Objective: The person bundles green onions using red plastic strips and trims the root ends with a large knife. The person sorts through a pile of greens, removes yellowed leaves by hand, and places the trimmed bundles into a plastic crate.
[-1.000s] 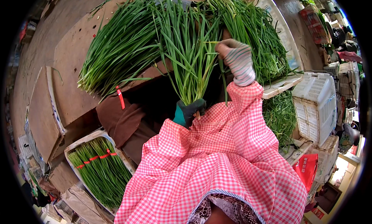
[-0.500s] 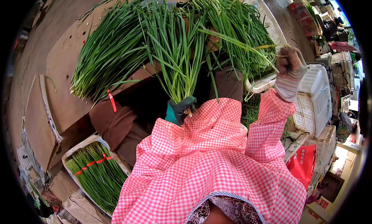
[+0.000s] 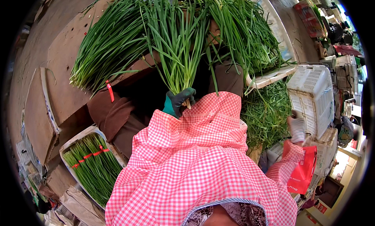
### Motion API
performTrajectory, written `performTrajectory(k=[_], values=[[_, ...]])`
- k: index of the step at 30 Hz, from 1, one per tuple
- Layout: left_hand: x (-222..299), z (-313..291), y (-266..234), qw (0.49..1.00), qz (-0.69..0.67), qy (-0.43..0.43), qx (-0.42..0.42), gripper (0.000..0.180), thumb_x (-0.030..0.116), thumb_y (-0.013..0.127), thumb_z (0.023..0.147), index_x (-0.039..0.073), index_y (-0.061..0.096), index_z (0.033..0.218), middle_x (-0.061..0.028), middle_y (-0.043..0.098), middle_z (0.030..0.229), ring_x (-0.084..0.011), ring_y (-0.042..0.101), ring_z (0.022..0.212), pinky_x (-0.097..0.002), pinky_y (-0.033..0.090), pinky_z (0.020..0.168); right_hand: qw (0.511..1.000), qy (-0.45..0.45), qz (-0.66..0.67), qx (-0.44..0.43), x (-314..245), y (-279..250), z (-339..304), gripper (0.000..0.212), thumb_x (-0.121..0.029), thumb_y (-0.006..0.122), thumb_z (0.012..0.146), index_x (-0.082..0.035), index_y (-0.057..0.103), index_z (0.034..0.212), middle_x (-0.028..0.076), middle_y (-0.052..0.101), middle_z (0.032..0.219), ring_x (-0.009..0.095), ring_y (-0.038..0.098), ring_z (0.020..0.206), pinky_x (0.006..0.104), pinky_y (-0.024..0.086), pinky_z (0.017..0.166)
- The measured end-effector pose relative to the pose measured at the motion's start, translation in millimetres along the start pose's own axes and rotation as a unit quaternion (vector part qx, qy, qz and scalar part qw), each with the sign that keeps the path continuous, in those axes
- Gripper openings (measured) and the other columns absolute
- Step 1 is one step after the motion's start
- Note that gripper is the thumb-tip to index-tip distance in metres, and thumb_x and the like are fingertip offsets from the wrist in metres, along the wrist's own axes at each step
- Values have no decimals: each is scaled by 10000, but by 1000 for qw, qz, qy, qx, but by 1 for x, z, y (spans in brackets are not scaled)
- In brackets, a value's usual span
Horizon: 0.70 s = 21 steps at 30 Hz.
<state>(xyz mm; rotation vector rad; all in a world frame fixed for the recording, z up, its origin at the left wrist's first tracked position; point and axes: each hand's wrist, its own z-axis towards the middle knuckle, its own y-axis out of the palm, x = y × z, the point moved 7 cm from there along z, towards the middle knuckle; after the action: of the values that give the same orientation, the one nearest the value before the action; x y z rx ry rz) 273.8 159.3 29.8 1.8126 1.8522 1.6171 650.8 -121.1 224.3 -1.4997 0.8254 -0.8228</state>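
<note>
My left hand [image 3: 179, 102], in a green and dark glove, is closed round the pale stem ends of a bunch of garlic chives [image 3: 177, 65], whose long green leaves fan away from me. My right hand [image 3: 295, 123] is out to the right with a striped pale covering on it. It is beside a heap of loose green leaves [image 3: 267, 118] and a white crate. Its fingers are small and blurred, and no leaves show in it. A large pile of chives [image 3: 113, 44] lies on a brown board to the left, and another pile [image 3: 246, 34] lies to the right.
The brown board [image 3: 64, 58] spreads ahead. A white crate [image 3: 88, 133] at lower left holds chives tied with red bands. A red strip [image 3: 109, 91] lies by my left knee. White basket crates [image 3: 312, 101] stand at right, with a red bag [image 3: 302, 173] near my right forearm.
My right hand has swung down and to the right. The thin leaves it held no longer show in it. My left hand keeps its grip on the bunch, slightly higher in view.
</note>
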Motion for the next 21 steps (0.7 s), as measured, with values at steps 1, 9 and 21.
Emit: performTrajectory(k=[1, 9, 21], values=[[-1, -1, 5, 998, -43, -40, -18, 221, 144, 665, 788, -43, 610, 891, -79, 604, 688, -166, 593, 609, -304, 512, 593, 998, -34, 43, -27, -43, 3, -8, 250, -224, 577, 752, -48, 648, 915, 165, 644, 858, 280, 630, 830, 364, 473, 717], [16, -6, 12, 994, 88, 33, 50, 265, 128, 678, 746, -60, 609, 920, -97, 610, 653, -183, 585, 530, -294, 497, 530, 895, -284, 255, -232, -346, 60, -71, 397, -401, 680, 690, -28, 668, 828, 148, 637, 764, 273, 626, 749, 337, 479, 714], [-28, 2, 10, 987, -115, -70, -87, 245, 171, 583, 832, -29, 592, 972, -116, 604, 909, -202, 594, 843, -354, 503, 807, 824, -520, 174, -140, -380, 85, -81, 146, -139, 531, 816, -12, 602, 801, 116, 589, 689, 228, 579, 625, 313, 453, 561]])
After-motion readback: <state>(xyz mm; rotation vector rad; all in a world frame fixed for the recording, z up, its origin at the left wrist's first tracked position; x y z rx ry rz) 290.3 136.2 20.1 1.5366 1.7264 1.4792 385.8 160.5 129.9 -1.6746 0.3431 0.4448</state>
